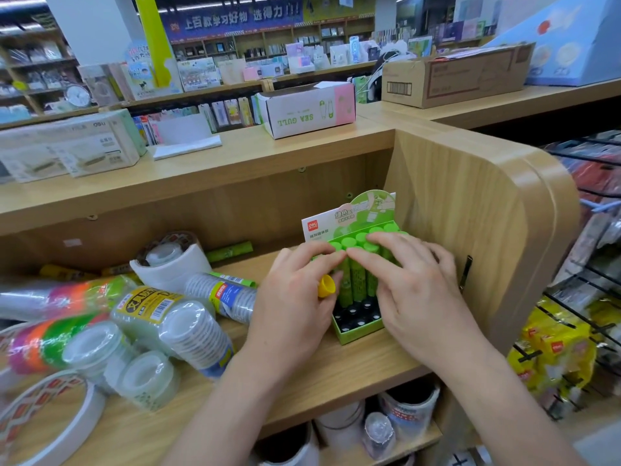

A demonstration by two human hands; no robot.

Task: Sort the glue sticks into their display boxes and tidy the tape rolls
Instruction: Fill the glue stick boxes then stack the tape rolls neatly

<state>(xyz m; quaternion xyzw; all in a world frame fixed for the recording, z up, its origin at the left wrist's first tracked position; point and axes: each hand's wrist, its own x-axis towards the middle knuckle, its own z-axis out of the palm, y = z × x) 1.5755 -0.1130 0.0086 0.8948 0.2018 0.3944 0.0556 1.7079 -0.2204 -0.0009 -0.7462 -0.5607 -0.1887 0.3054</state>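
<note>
You stand at a pale wooden shelf [353, 368] in a stationery shop. Above it, a counter [235, 163] carries a white SEA GULL box [309, 109] and a brown carton [453, 79], and stocked racks fill the room behind. The green display box [359, 334] sits at the shelf's right end, close to the rounded side panel [470, 203], with its back card upright. Green glue sticks [356, 280] stand upright in its rear rows, and the front holes show dark. Your right hand [413, 284] lies over the caps, fingers spread and fairly straight, tips touching them. Your left hand [292, 297] reaches the caps with its forefinger, while its thumb curls round a yellow cap [326, 286] just left of the box. Tape packs [188, 331] lying on their sides crowd the shelf's left half, the nearest just beside your left hand. A white roll [171, 264] sits behind them, and a large tape ring [43, 418] lies at the front left corner. A loose stick [230, 251] lies along the back edge. More rolls [408, 412] stand on the shelf below, and a wire rack of yellow packets [554, 344] hangs to the right.
</note>
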